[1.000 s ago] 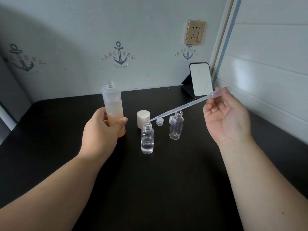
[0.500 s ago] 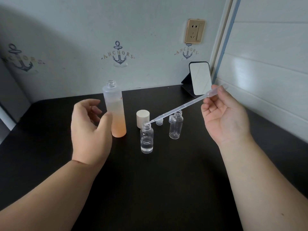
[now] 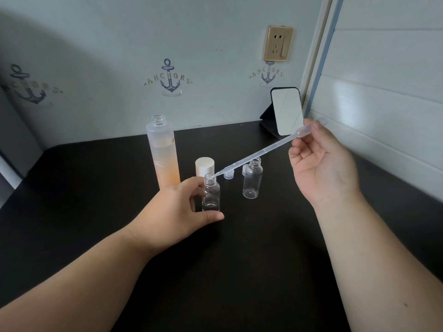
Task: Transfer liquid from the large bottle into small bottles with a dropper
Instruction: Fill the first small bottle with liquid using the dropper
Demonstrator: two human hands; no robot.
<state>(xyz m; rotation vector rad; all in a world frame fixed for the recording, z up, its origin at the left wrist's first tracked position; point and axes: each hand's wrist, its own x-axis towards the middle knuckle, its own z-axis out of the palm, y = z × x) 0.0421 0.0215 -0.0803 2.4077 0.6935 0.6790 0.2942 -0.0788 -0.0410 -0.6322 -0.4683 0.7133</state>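
Large bottle (image 3: 163,154) stands uncapped just behind left hand (image 3: 175,212), which grips near small bottle (image 3: 211,194). Dropper (image 3: 259,153) tip sits at that bottle's mouth; right hand (image 3: 321,164) pinches its bulb. Second small bottle (image 3: 252,179) stands between hands.

Black table (image 3: 239,271): large bottle (image 3: 163,154), two small bottles (image 3: 251,179), caps (image 3: 204,166), mirror (image 3: 286,110).

Frosted large bottle (image 3: 163,149), clear plastic dropper (image 3: 259,153), matt black table (image 3: 239,259)

home | anchor wallpaper (image 3: 170,79) | wall socket (image 3: 278,43) | mirror (image 3: 287,110)
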